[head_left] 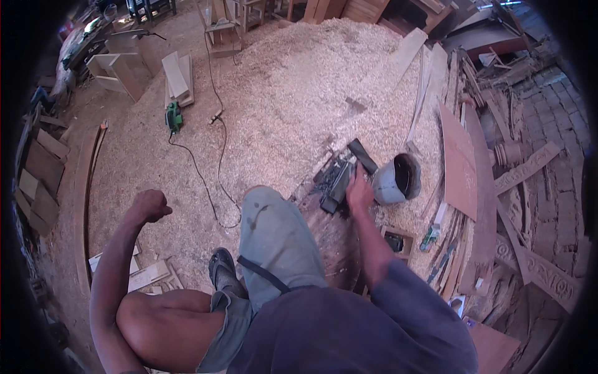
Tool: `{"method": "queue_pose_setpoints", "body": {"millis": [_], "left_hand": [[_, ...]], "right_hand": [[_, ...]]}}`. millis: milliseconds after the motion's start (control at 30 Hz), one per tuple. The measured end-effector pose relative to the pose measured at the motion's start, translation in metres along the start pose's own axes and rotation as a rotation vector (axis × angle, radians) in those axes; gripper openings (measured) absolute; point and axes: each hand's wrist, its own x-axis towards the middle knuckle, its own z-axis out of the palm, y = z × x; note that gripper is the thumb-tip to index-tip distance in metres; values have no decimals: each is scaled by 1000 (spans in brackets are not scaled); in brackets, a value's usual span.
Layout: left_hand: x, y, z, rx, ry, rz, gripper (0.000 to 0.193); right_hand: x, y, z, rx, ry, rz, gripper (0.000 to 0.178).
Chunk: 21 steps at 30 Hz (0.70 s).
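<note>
With the left hand [151, 206] curled closed, the right hand [359, 190], grip unclear at dark tools [338, 185], could bump the adjacent bucket [387, 182] over.

– looks like what?
– like a dark, boxy thing [338, 181], with a long greyish face on the right and an uneven, darker left part, too blurred to make out.
– lies how?
– slants, far end to the right, near end to the left.
– and where?
– just left of the grey bucket [387, 182].
</note>
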Motion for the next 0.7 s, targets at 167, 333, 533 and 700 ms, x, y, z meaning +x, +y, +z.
{"method": "queue_pose_setpoints", "body": {"millis": [167,333,533,700], "left_hand": [[1,-3,5,23,36,8,33],[-5,-1,-3,-24,42,7,31],[0,-2,9,6,36,53,30],[-4,0,2,-50,9,36,30]], "right_hand": [[-2,-2,8,57,133,-40,49],[-13,3,2,24,12,-37,48],[-5,6,10,81,68,-61,47],[-29,7,2,32,-95,-7,48]]}}
